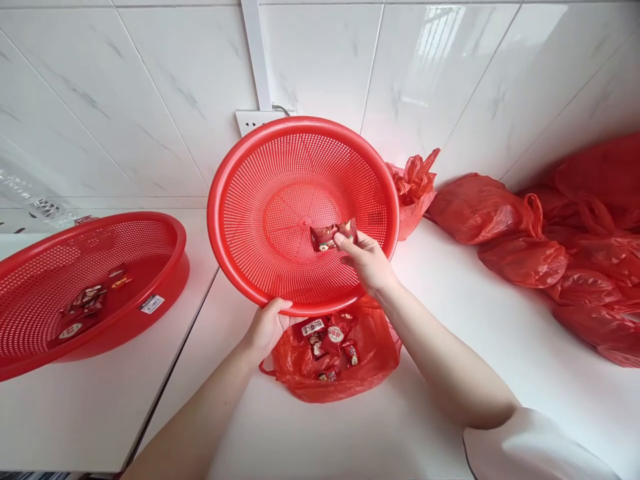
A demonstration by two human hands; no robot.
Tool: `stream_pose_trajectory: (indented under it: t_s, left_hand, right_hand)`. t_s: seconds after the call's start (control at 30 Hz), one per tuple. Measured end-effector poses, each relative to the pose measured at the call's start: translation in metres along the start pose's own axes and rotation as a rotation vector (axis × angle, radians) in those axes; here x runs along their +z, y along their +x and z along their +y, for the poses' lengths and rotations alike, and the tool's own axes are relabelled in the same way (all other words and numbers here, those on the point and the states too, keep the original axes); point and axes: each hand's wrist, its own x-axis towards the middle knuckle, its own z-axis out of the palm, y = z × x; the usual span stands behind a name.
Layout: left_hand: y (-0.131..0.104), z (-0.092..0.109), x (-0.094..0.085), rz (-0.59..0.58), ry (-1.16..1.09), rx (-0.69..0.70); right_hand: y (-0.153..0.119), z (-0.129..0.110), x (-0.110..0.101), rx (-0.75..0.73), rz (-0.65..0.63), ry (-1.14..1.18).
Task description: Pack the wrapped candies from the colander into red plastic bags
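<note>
A red plastic colander [245,220] is tilted up so that its inside faces me. My left hand [265,327] grips its lower rim, thumb on top. Over the inside of the colander, my right hand [370,260] pinches a dark red wrapped snack packet [325,238] between thumb and fingers. Just below the colander lies an opened red plastic bag [345,390]. Several small red wrapped snacks [334,333] show in its mouth. Part of the bag is hidden behind the colander's rim.
Another red colander [165,293] with several wrapped snacks [90,300] stands at the left. Tied red plastic bags [525,260] crowd the right side, and one more bag [415,193] sits behind the colander. A power socket [250,120] is on the tiled wall.
</note>
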Motion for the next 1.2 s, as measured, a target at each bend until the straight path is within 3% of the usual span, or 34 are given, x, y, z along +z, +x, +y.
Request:
stream_pose_trajectory:
  t_s: [0.2, 0.47, 0.93, 1.03, 1.2]
  left_hand:
    - [0.0001, -0.0014, -0.0008, -0.059, -0.013, 0.025]
    - [-0.0007, -0.0009, -0.0003, -0.039, -0.008, 0.024]
    - [-0.0034, 0.0016, 0.0035, -0.038, -0.015, -0.004]
    - [-0.0037, 0.0019, 0.0043, -0.026, -0.013, 0.001]
    - [-0.0039, 0.0022, 0.0056, -0.019, -0.021, -0.014]
  right_hand:
    - [-0.0001, -0.0022, 0.0009, 0.216, -0.046, 0.085]
    - [0.0009, -0.0027, 0.0029, 0.338, -0.043, 0.198]
    - [0.0048, 0.0024, -0.0044, 0.201, -0.193, 0.405]
    - [0.0034, 0.0005, -0.0040, 0.205, -0.134, 0.332]
    - [-0.0008, 0.0023, 0.0031, 0.074, -0.001, 0.150]
